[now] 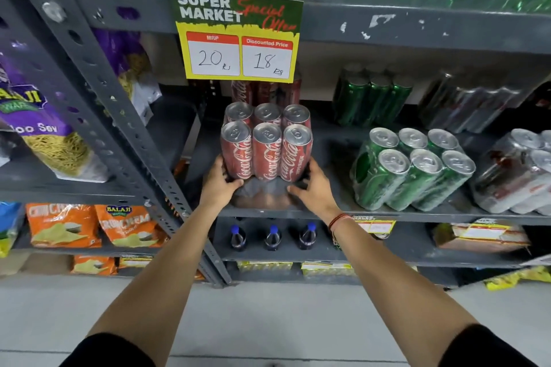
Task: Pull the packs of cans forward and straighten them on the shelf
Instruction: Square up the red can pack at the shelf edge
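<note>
**Square up the red pack before you let go**

While you have both hands on it, use them together. Your left hand [222, 180] is curled around the lower left corner of the red pack of cans [266, 144], and your right hand [313, 185] is cupped against the lower right corner, fingers bent onto the wrap; neither hand is closed tight. The pack stands upright on the grey shelf [334, 211], near the front edge but with a strip of bare shelf left before the lip.

Slide rather than lift: the shrink wrap looks loose enough to let the six cans shift if you tip them. Draw both corners toward you at the same pace, so the front row of labels ends parallel to the shelf edge. Keep your pressure low on the cans, where the pack is least likely to topple.

Just to the right, the green pack of cans [413, 170] sits turned at an angle and leaning, so it probably needs straightening next. More red cans [268, 92] stand behind, under the price sign [238, 36].
</note>
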### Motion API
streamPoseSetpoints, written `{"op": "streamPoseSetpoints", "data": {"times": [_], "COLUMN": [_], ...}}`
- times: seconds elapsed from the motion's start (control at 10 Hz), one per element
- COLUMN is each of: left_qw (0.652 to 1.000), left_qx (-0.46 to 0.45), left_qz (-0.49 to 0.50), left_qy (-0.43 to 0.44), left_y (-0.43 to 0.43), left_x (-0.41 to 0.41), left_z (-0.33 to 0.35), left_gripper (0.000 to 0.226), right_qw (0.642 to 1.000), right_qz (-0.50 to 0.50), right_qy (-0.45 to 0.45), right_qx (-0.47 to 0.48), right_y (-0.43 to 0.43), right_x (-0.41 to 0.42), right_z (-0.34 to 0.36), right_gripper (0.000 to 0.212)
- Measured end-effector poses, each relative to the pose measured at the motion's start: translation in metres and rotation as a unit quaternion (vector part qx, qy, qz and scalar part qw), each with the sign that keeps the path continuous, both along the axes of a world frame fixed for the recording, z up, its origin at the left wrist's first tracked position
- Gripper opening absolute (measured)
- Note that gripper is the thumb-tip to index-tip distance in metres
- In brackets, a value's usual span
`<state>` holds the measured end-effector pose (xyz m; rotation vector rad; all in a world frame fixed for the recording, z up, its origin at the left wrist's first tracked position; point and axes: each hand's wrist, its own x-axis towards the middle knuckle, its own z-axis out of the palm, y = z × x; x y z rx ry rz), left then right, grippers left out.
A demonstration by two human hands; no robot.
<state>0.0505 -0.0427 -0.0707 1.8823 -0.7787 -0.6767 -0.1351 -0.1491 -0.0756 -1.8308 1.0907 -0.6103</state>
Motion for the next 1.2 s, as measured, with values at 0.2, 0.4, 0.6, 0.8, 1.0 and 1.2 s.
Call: {"op": "streamPoseSetpoints", "data": {"times": [0.2,0.4,0.6,0.8,1.0,1.2], "left_qw": [0.999,0.997,0.997,0.998,0.996,0.992], "left_qx": [-0.014,-0.032,-0.032,-0.019,0.009,-0.037], "left_qz": [0.006,0.010,0.014,0.002,-0.012,0.069], "left_qy": [-0.051,-0.065,-0.072,-0.064,-0.085,-0.098], "left_y": [0.036,0.059,0.063,0.063,0.060,0.065], "left_x": [-0.017,-0.029,-0.033,-0.029,-0.029,-0.054], "left_z": [-0.002,-0.004,-0.003,0.001,0.010,0.008], "left_gripper": [0.067,0.070,0.072,0.070,0.065,0.056], "right_qw": [0.998,0.999,0.999,1.000,1.000,0.999], "right_qz": [-0.030,-0.026,-0.025,-0.014,-0.010,-0.037], "right_qy": [-0.050,-0.025,-0.015,-0.014,0.012,0.004], "right_qx": [0.002,-0.014,-0.015,-0.008,-0.010,-0.023], "right_y": [0.029,0.042,0.046,0.042,0.044,0.052], "right_x": [-0.017,-0.026,-0.026,-0.029,-0.028,-0.038], "right_z": [-0.007,-0.009,-0.010,-0.002,0.011,0.021], "right_gripper": [0.067,0.071,0.070,0.069,0.069,0.071]}}
